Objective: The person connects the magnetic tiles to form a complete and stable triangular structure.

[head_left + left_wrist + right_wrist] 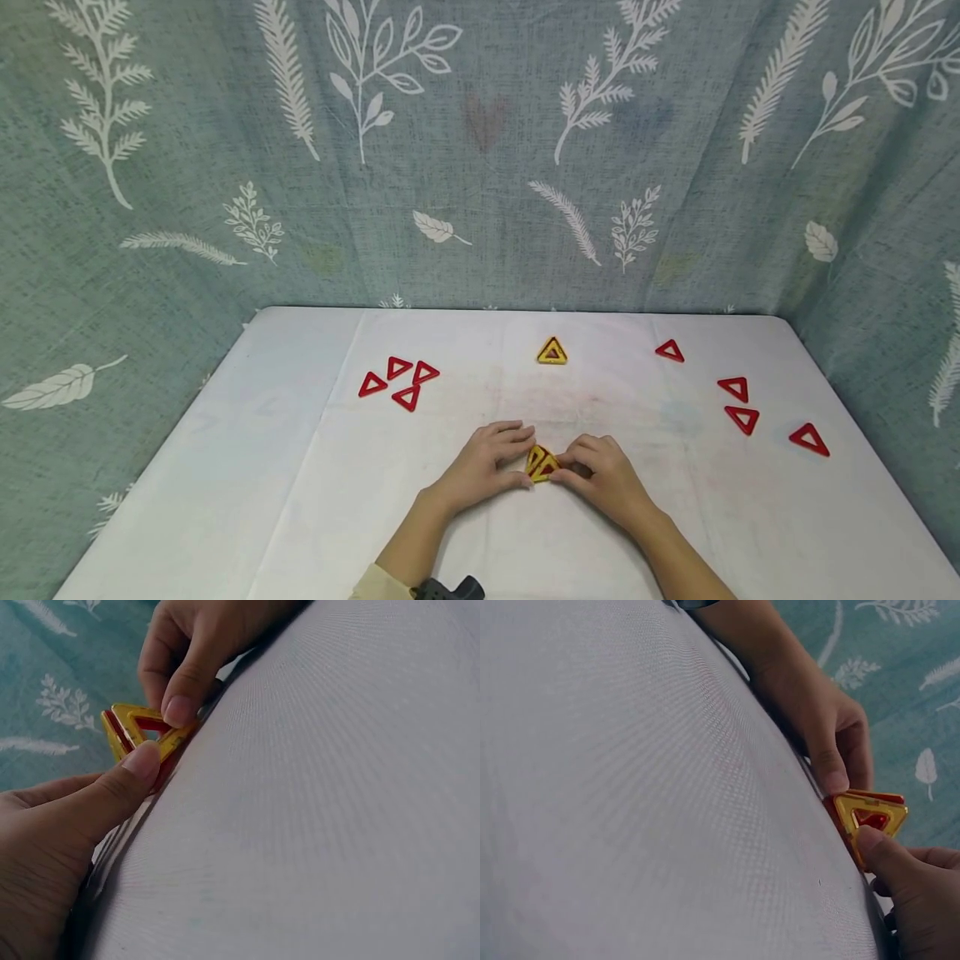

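Observation:
Near the table's front, both hands hold a small block of red and yellow triangular magnetic tiles (542,464), which stands up from the cloth. From the left side, my left hand (487,464) pinches it, the thumb at its near edge and the fingers at its far side. My right hand (606,477) pinches its right side between thumb and fingers. In the left wrist view, a yellow triangle frame (137,722) leans against red pieces, with both thumbs on it. The right wrist view shows a yellow face (895,816) with red behind its opening.
Farther back stands a yellow and red triangle piece (552,353). Several red triangle tiles (372,384) lie in a group at the back left, and several more red triangles (742,420) are spread along the right. A patterned curtain (480,208) encloses the white table (375,533).

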Demonstrator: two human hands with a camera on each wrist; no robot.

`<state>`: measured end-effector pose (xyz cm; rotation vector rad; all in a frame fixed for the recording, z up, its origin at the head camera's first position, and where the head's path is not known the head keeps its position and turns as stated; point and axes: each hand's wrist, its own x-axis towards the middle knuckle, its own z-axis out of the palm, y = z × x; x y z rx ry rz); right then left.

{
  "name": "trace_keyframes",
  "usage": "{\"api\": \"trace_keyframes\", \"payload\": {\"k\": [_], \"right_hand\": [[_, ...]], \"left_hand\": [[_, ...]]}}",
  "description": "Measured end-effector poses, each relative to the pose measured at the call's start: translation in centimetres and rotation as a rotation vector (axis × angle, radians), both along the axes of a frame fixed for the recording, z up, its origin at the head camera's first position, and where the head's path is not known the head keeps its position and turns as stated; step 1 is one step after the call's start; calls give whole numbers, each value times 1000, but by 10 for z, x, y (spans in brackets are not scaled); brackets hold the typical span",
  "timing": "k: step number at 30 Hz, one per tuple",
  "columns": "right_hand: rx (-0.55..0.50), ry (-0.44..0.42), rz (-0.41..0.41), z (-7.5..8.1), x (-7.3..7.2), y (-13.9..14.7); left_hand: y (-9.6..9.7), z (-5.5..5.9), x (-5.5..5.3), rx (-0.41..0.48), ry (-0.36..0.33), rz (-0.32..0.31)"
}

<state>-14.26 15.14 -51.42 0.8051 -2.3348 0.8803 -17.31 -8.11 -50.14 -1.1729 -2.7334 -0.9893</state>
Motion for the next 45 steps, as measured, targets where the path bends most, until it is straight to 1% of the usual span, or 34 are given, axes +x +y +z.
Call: {"api": "trace_keyframes", "payload": {"k": [6,9,12,17,20,23,25,30,35,39,42,45], "right_hand": [[-33,42,63,2,1,1],[-38,78,76,2,2,1],[-39,104,74,1,2,1],[-42,129,79,0,0,1],[-39,137,84,0,-1,1],[-32,138,90,1,-2,1],[-25,121,97,1,-1,1],[-14,77,104,2,0,2],[-20,110,94,-1,0,1],[-18,129,75,-2,0,0],[-1,104,30,-1,0,-2],[0,49,-27,1,0,-3]], "left_hand": [[2,0,-1,43,10,27],[3,0,-2,51,10,30],[3,1,-2,49,-10,34],[3,4,-3,21,-40,41],[3,5,-4,3,-37,35],[3,5,-3,-6,-28,25],[3,6,-3,-8,-20,22],[3,6,-2,-5,-51,38],[4,7,-2,3,-76,46],[4,6,-3,4,-72,46],[3,4,-2,-15,-50,58],[4,4,-1,-25,-28,84]]}}
